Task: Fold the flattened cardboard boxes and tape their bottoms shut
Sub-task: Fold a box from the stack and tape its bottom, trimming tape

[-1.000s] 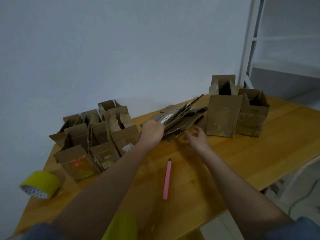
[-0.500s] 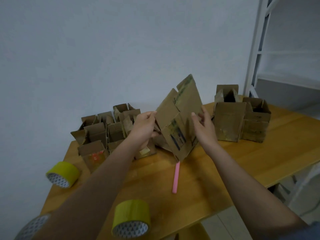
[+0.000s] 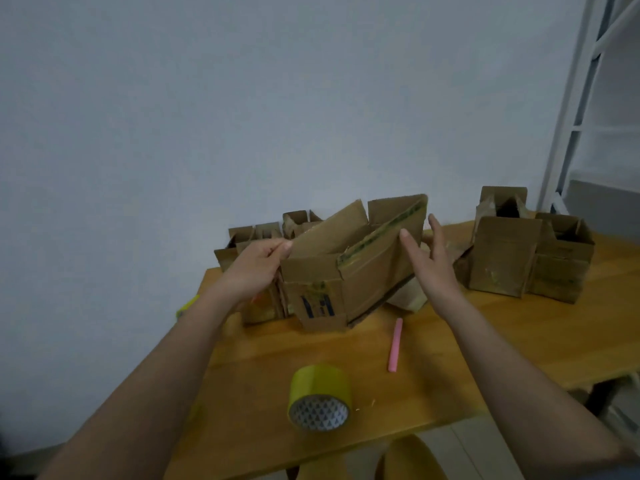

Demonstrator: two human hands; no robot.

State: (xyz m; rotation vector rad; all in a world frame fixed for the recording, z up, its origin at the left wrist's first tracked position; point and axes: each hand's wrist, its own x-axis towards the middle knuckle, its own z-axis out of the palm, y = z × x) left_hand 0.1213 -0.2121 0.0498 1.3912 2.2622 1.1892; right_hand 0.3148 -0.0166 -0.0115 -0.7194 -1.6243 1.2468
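The left hand point(image 3: 258, 268) pinches a flap of the half-opened cardboard box point(image 3: 349, 268) held above the bench's far edge; the right hand point(image 3: 427, 261), fingers straight, flanks it; squaring it likely comes next, then taping.

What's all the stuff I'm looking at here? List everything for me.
box being opened: one, brown cardboard, held up over the table's middle.
folded boxes on the right: three visible, brown, standing together at the table's far right.
folded boxes on the left: several, brown, clustered behind the left hand; exact count hidden.
tape roll: one, yellow-green, on its side near the front edge.
pink stick: one, lying right of the tape.
table: one, orange-brown wood.
wall: grey-white, behind.
white frame: far right.
left hand: pinches the box's left flap.
right hand: fingers straight, beside the box's right side.
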